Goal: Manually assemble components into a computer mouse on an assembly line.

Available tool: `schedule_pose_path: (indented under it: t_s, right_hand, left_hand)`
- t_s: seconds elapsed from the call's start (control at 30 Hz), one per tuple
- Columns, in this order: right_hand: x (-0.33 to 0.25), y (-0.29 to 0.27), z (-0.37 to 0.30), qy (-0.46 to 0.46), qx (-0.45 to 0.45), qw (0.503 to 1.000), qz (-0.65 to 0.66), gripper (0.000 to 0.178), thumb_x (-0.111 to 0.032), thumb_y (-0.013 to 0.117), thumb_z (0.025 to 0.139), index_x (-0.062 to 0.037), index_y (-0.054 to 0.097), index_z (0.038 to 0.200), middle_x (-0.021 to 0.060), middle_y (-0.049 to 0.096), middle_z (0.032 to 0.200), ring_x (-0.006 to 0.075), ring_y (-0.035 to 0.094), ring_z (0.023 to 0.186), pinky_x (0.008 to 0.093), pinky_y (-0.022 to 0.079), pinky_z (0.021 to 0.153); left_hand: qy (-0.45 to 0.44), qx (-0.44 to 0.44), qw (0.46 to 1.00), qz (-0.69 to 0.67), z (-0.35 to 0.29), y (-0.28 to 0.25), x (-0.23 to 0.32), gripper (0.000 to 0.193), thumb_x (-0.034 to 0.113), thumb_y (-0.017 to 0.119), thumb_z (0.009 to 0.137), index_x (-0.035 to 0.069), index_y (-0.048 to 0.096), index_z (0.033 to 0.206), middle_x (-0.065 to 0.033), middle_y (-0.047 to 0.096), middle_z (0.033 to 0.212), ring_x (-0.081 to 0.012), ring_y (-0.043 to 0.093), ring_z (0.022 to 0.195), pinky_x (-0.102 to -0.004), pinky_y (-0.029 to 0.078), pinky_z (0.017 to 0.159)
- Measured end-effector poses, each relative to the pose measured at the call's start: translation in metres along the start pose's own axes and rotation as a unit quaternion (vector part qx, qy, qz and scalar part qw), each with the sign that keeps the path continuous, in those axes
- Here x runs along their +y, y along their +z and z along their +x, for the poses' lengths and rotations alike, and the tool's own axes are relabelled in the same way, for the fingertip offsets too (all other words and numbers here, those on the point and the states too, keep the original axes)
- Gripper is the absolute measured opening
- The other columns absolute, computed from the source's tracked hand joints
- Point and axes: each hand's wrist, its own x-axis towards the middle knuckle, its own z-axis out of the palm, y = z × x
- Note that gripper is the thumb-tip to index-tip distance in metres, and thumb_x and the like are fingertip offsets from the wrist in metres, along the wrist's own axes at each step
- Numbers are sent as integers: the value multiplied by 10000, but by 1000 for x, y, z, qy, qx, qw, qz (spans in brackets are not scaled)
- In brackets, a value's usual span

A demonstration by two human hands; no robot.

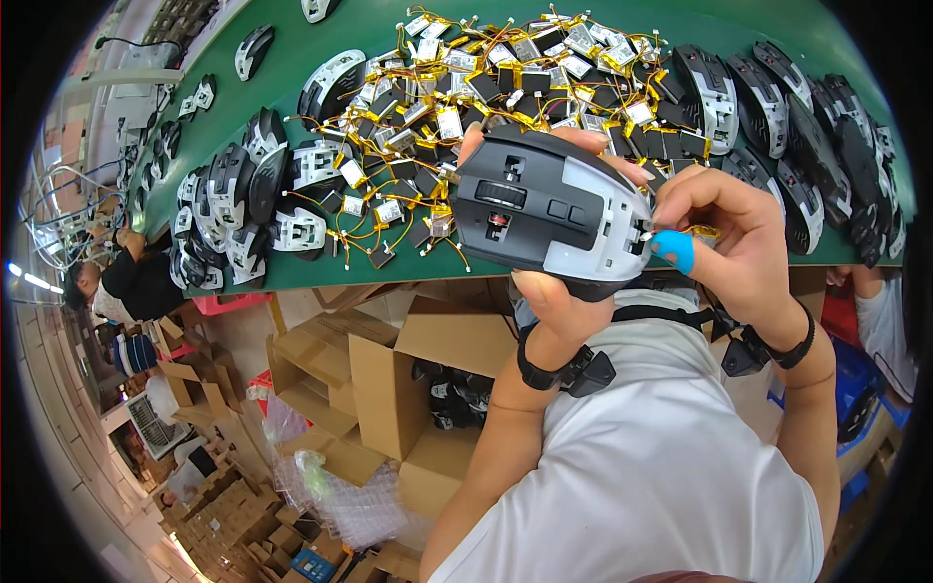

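My left hand point(564, 309) grips a dark grey and white computer mouse point(554, 212) above the bench edge, its thumb on the near side and fingers around the far side. The scroll wheel faces up, and the white rear section has open slots. At that rear end, my right hand point(741, 233), with blue wrap on the thumb, pinches a small white plug point(649, 235) close against the mouse. A yellow-edged battery point(706, 233) shows behind the thumb, partly hidden by the fingers. Whether the plug is seated cannot be made out.
Beyond my hands, a heap of small wired batteries point(447, 121) covers the green bench point(233, 126). More mouse shells stand in clusters at left point(228, 189) and right point(816, 146). Below the edge sits an open cardboard box point(379, 398) with dark parts inside. Other people are at both sides.
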Motion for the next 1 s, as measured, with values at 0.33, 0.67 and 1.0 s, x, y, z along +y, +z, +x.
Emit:
schedule_pose_path:
  t_s: [0.33, 0.67, 1.0]
  right_hand:
    - [2, -11, 5, 136, -65, 985, 82, 154, -133, 655, 828, 1, 588, 866, -9, 560, 739, 40, 494, 654, 188, 410, 602]
    - [-5, -17, 4, 200, -93, 943, 250, 227, -210, 623, 865, 13, 580, 860, 1, 502, 631, 44, 413, 478, 202, 373, 422]
    - [-8, -24, 6, 272, -132, 910, 284, 212, -192, 623, 840, 17, 592, 855, 5, 527, 624, 49, 435, 486, 212, 401, 447]
  left_hand:
    - [-16, -30, 998, 58, 5, -1, 10, 917, 743, 459, 791, 225, 86, 1449, -244, 472, 1156, -340, 614, 806, -416, 534, 689]
    - [-83, -257, 963, 9, 1, -37, 10, 925, 251, 786, 479, -36, 413, 1276, -170, 489, 1203, -224, 514, 1020, -333, 445, 856]
    - [-35, -323, 923, 205, 5, -32, 31, 778, 347, 829, 466, -37, 599, 1103, -202, 541, 1187, -268, 548, 1062, -357, 436, 898]
